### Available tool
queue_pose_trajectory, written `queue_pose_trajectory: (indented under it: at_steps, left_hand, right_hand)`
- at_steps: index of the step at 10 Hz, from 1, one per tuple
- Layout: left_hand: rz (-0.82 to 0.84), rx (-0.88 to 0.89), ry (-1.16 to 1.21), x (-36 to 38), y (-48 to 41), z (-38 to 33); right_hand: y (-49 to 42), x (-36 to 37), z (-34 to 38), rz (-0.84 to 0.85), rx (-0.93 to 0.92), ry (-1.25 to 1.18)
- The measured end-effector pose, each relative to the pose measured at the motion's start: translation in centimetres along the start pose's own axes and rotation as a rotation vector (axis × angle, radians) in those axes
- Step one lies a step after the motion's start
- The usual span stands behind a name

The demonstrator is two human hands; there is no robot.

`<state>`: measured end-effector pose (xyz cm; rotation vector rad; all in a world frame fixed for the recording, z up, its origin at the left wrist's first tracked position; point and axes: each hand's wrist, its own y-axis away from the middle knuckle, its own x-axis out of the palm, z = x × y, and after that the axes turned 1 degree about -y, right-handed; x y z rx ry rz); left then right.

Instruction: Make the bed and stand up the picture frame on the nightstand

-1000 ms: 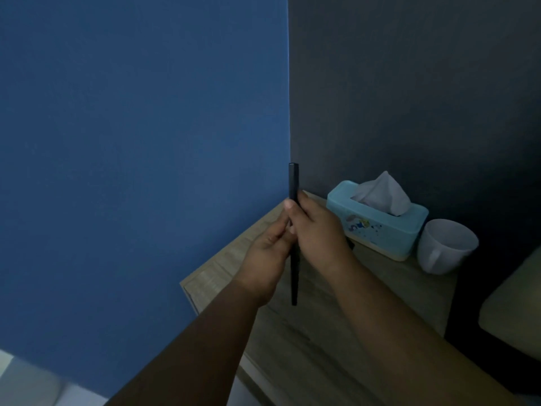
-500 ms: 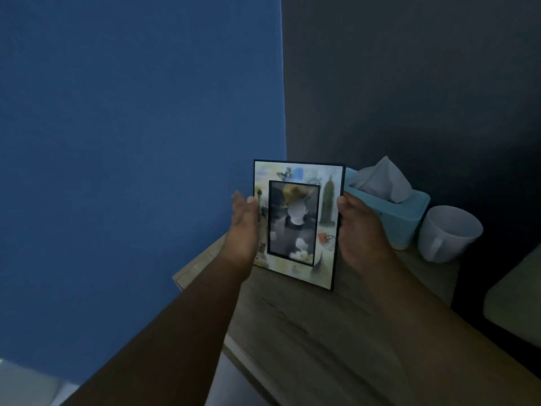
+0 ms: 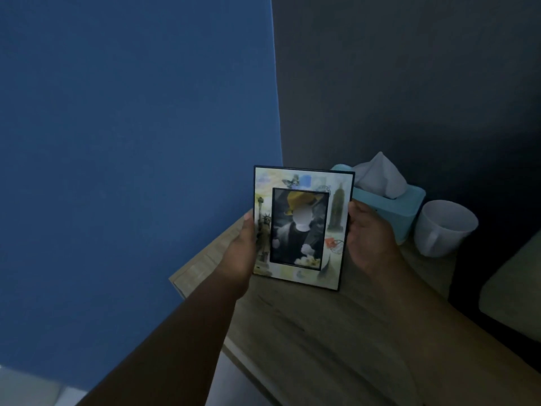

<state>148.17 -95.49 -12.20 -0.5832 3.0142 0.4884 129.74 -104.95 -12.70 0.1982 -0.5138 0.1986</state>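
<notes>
1. Picture frame [image 3: 301, 227]: held upright between both hands, front face toward the camera. The border is dark and thin, the mat carries printed landmarks and a butterfly, and a dark photograph sits in the centre window. The top edge tilts slightly away from the viewer.

2. Left hand [image 3: 243, 253]: grips the left edge of the picture frame. The thumb lies along the front of that edge; the fingers pass behind the frame and are hidden.

3. Right hand [image 3: 371, 238]: grips the right edge of the picture frame at mid-height. The thumb tip presses the front of the edge; the fingers are hidden behind the frame.

4. Surface [image 3: 322, 332]: a wood-grain nightstand top, lying below both hands and forearms. The lower edge of the picture frame is close over the surface; whether it touches cannot be determined.

5. Tissue box [image 3: 409, 206]: light blue, just beyond the right hand, partly covered by the upper right corner of the picture frame. A white tissue [image 3: 380, 177] projects from its top.

6. Cup [image 3: 445, 227]: white, with a handle, standing to the right of the right hand, just beside the tissue box.

7. Blue wall [image 3: 131, 142]: beyond and to the left of the left hand. Dark grey wall [image 3: 409, 83]: beyond the right hand; the two meet in a corner above the picture frame.
</notes>
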Motion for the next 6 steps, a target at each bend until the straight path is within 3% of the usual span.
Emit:
queue_pose_trajectory:
  at_steps: [4, 6]
  left_hand:
    - [-0.002, -0.063, -0.036, 1.1, 1.6, -0.7]
    - [-0.116, 0.061, -0.172, 0.9, 1.5, -4.1]
  right_hand:
    - [0.1, 0.0, 0.1, -0.032, 0.028, 0.038]
    - [0.6, 2.1, 2.9, -0.158, -0.268, 0.508]
